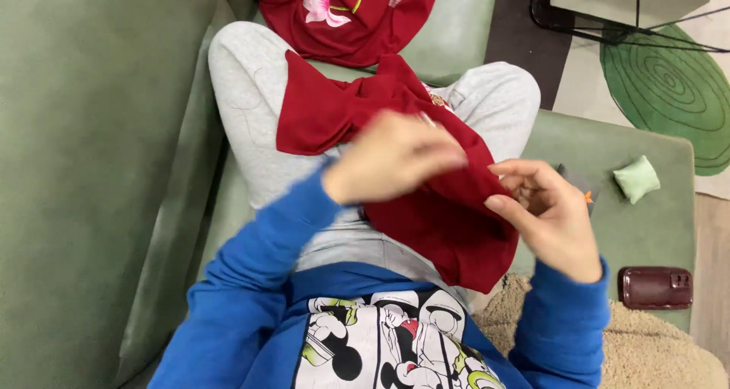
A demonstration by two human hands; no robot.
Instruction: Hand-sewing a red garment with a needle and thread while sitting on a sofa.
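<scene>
Red cloth (426, 206) lies across the lap, pinched by left hand (391, 157) and right hand (551, 210).

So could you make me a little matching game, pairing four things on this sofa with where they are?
Things:
1. red cloth
2. small green cushion
3. dark red phone
4. flowered red garment

Places:
A. far end of the seat, past the knees
B. sofa edge, beside the beige rug
C. on the lap, between both hands
D. on the seat, right of the right hand

Pairs: 1-C, 2-D, 3-B, 4-A
</scene>
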